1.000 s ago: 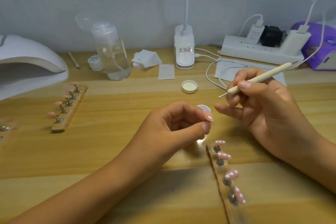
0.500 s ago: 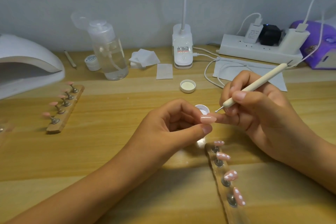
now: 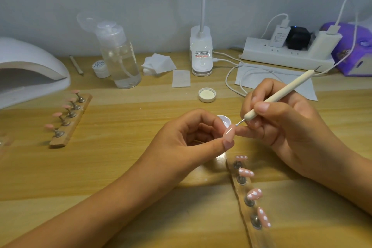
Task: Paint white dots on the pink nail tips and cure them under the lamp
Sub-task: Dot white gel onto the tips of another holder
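Holding clear liquid — pump bottle [image 3: 120, 62]; pot [image 3: 225, 120] uncapped

Glossy pink nail tip [image 3: 229, 133]; matt dotting tool [image 3: 281, 92]; wood-grain table [image 3: 120, 157].

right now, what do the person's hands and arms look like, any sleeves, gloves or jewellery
The left hand and right hand wear no gloves or rings; the thumbnails look short and rounded. The left forearm and right forearm show no sleeve, watch or bracelet within the frame.
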`<state>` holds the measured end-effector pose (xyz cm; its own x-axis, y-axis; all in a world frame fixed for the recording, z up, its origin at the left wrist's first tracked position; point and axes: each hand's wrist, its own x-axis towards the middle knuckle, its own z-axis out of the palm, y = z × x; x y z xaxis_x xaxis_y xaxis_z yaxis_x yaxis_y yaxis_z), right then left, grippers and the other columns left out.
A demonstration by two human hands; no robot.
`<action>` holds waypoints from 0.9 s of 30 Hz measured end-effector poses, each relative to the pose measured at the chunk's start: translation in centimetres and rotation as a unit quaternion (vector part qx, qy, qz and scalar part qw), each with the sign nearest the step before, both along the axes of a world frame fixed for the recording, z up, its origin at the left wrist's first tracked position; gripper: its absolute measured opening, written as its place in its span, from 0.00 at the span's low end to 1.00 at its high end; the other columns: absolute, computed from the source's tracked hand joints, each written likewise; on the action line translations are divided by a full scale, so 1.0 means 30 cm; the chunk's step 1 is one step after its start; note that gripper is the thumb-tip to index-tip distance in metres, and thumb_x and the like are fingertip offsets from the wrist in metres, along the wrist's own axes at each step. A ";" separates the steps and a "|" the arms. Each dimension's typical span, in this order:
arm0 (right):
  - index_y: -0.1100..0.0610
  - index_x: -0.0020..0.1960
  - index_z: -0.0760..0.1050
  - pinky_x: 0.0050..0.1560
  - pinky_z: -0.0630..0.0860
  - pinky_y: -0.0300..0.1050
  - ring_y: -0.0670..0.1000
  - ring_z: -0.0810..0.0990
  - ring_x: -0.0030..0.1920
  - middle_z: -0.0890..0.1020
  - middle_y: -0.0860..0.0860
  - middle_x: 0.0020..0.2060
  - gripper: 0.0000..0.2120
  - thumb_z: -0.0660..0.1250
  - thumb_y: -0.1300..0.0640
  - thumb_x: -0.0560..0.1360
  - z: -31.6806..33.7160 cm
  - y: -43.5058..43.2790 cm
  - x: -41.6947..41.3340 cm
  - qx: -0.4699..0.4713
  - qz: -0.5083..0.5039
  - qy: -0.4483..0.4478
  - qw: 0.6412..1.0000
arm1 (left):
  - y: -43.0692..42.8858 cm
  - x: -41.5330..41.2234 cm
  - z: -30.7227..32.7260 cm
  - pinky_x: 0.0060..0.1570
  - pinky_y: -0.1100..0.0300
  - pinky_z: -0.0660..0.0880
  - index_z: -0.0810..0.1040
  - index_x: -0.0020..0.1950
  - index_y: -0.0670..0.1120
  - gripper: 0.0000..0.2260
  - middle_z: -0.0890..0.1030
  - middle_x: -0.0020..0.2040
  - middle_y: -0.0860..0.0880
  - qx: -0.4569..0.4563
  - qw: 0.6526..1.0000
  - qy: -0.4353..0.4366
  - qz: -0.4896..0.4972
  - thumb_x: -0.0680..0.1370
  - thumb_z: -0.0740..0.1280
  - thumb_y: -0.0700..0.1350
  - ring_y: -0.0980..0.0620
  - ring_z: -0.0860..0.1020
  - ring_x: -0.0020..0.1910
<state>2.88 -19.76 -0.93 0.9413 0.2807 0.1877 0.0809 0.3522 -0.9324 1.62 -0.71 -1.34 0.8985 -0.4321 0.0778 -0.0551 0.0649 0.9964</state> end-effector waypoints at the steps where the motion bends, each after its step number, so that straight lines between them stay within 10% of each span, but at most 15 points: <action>1: 0.54 0.36 0.75 0.39 0.81 0.44 0.44 0.75 0.31 0.75 0.50 0.31 0.02 0.68 0.58 0.66 0.000 0.000 0.000 -0.001 0.001 -0.001 1.000 | 0.000 0.000 -0.001 0.39 0.69 0.73 0.80 0.41 0.48 0.04 0.81 0.38 0.52 0.000 1.000 0.000 0.000 0.69 0.74 0.43 0.58 0.77 0.37; 27: 0.53 0.36 0.77 0.38 0.81 0.43 0.44 0.77 0.32 0.76 0.52 0.32 0.02 0.68 0.58 0.67 -0.005 0.005 -0.004 -0.009 0.027 0.002 1.000 | -0.003 -0.006 0.003 0.45 0.59 0.74 0.77 0.37 0.44 0.07 0.83 0.42 0.39 0.015 1.000 0.007 0.022 0.67 0.75 0.42 0.46 0.78 0.43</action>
